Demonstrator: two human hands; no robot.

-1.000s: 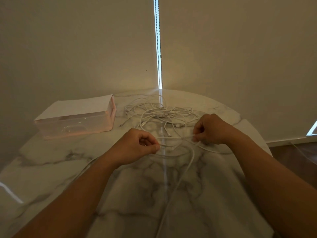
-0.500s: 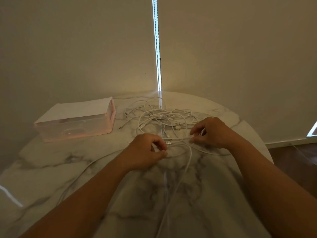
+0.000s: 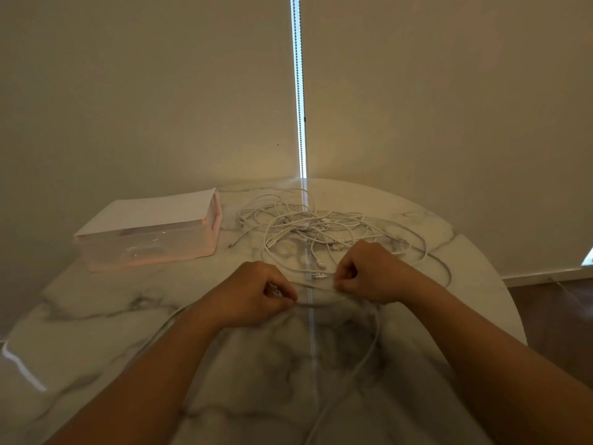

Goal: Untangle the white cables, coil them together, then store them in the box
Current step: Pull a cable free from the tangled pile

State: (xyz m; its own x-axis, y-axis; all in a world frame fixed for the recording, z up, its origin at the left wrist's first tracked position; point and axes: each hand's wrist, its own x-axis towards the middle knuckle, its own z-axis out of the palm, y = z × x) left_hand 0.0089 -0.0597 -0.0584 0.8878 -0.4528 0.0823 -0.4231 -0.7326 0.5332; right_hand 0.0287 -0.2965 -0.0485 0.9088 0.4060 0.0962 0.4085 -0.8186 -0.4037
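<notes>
Two hands worked at the near edge of the cable pile in the head view. The left hand (image 3: 256, 293) was curled, its thumb and fingertips pinching a thin white strand. The right hand (image 3: 369, 271) was curled as well, pinching the other end of that short stretch, so the strand (image 3: 321, 304) ran between them just above the table (image 3: 96, 316). A small metal-tipped connector (image 3: 319, 276) lay just beside the right hand's fingertips; whether the fingers touched it could not be told.

Behind the hands, the white cables (image 3: 308, 226) lay in a loose tangle of overlapping loops on the marble top, near the far edge. One cable trailed from under the right hand toward the near edge of the table, and another passed beneath the left forearm.

To the left of the tangle, apart from it, stood the box (image 3: 150, 248), translucent and pinkish, with a white lid (image 3: 150, 210) on it. A bright vertical slit of light (image 3: 300, 91) split the pale wall behind the table.
</notes>
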